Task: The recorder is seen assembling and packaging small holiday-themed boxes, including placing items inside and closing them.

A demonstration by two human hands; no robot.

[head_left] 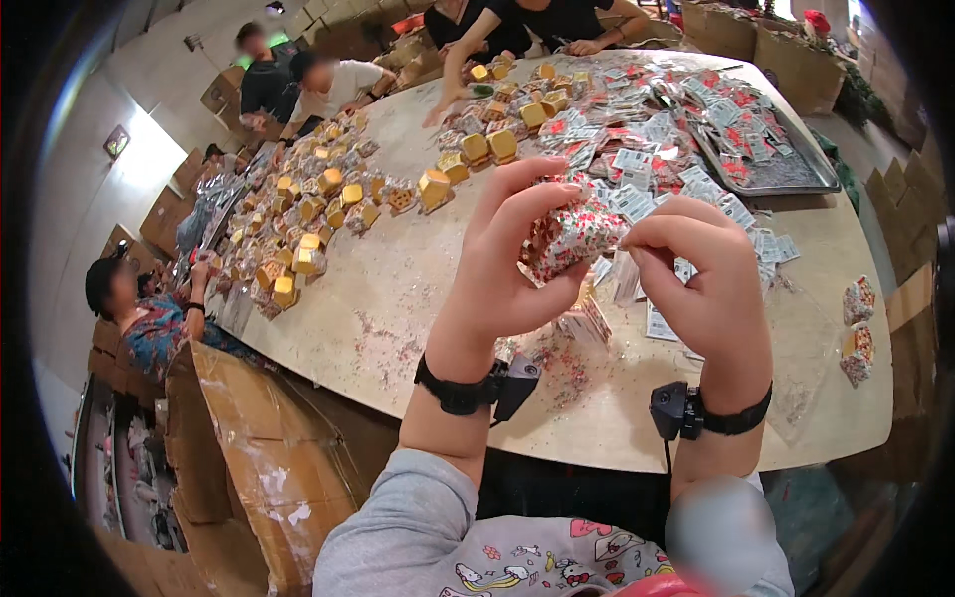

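Above the table, my left hand [497,269] grips a small clear packet [585,231] dotted with red, green and white bits, its fingers over the top and thumb below. Something brown shows through its left side. My right hand [701,269] is closed in a pinch at the packet's right edge; the fingertips hide exactly what they hold there. Just under the hands stands a small pale printed item [589,323], partly covered by my left hand. Red and white bits [562,378] lie scattered on the tabletop below it.
Yellow-topped wrapped pieces [308,249] are heaped on the left of the table [398,318]. Flat printed sachets [637,164] spread across the back, some in a metal tray [826,184]. Two speckled packets [858,328] lie at right. Several people work around the far edges; an open carton [259,438] stands near-left.
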